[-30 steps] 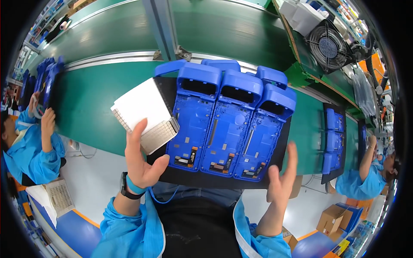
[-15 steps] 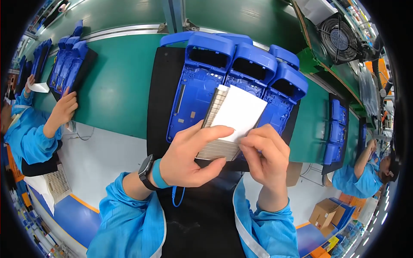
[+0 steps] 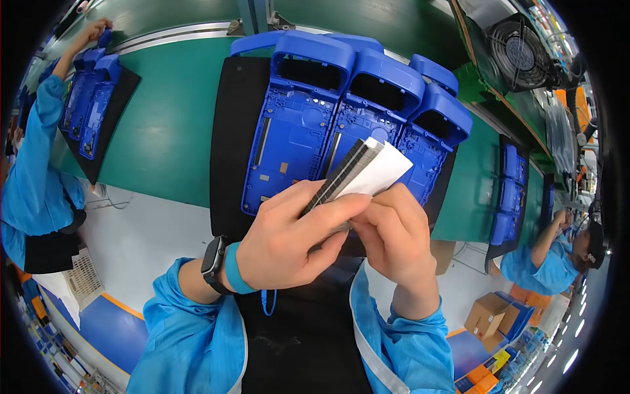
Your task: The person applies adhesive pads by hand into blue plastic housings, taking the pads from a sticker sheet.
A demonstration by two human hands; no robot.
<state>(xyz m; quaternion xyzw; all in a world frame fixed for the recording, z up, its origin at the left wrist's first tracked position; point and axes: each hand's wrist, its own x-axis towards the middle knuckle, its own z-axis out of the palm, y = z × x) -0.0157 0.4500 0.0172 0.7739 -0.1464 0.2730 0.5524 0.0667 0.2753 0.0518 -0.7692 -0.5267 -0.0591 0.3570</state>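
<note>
My left hand [image 3: 289,240] is wrapped round a folded or stacked bundle of sheets [image 3: 380,169], white on one face, with grey-silver strips along the other side. Its thumb presses on the white face. My right hand [image 3: 399,236] is closed in a pinch at the bundle's lower right edge, beside the left thumb; whatever lies between its fingertips is hidden. Just beyond the hands, three blue plastic housings [image 3: 292,131] lie side by side, each with a dark rectangular window at its far end. Beneath them is a black mat [image 3: 231,157].
The green bench [image 3: 174,125] runs across. More blue housings stand on mats at left [image 3: 98,108] and right [image 3: 510,190]. A co-worker's arm [image 3: 46,125] reaches up at far left; another person [image 3: 541,266] sits at right. A black fan [image 3: 518,52] stands back right.
The bundle has tilted and turned, showing its strip side more edge-on. My right hand has moved slightly left, against the left thumb. The left co-worker's arm has risen toward the back.
</note>
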